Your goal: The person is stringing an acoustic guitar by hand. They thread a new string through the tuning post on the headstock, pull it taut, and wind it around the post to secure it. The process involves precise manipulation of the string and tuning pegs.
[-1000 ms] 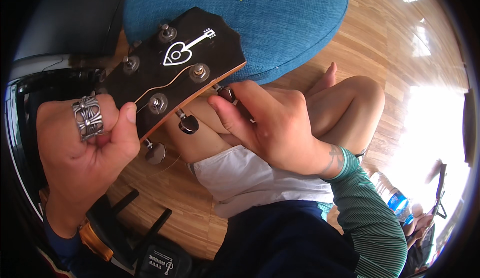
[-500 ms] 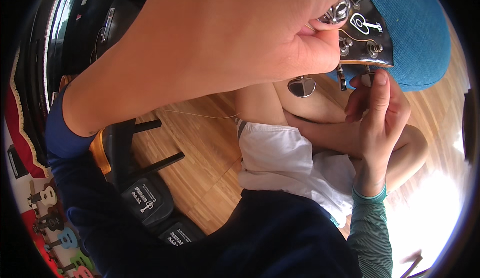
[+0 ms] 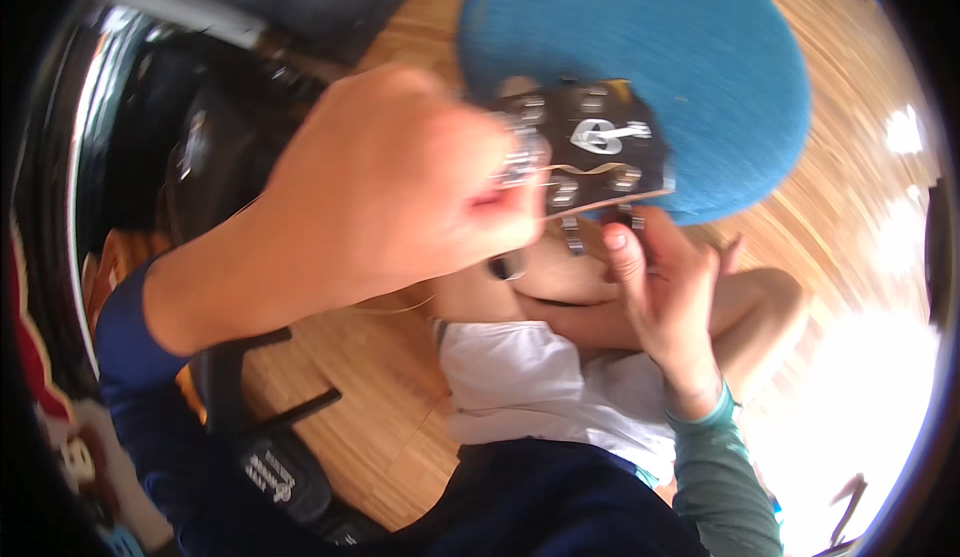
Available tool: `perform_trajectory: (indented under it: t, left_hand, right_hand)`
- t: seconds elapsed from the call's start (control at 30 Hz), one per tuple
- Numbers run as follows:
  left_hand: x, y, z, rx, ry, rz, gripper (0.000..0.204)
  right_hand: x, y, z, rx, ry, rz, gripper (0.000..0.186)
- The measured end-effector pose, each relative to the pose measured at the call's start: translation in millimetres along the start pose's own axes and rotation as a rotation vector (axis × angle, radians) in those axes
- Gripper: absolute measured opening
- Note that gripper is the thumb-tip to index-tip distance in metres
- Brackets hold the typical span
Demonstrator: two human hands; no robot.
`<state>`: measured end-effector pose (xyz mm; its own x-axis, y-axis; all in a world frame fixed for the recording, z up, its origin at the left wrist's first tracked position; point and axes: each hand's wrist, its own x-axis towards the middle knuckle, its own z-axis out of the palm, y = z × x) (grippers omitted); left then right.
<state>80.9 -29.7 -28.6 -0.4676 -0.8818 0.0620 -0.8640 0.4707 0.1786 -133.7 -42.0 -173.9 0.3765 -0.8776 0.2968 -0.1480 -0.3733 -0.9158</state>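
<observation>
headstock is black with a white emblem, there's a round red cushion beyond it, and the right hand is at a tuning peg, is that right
Not quite: the head view shows that the round cushion is blue, not red. The headstock is black with a white emblem, and the right hand is at a tuning peg.

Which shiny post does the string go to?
The silver metal post at lower right on the black headstock: the thin golden string ends there, at no other.
</observation>
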Motion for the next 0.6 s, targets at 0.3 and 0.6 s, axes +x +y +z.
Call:
perform_trajectory:
  t: [0.3,0.6]
  left_hand:
    - [14,17,-2,-0.016,0.029,-0.061,0.030]
    - [12,18,-3,-0.050,-0.006,-0.076,0.031]
  right_hand:
    - [7,9,-8,0.946,-0.389,0.512,0.036]
    - [6,11,-7,0.895,-0.391,0.465,0.055]
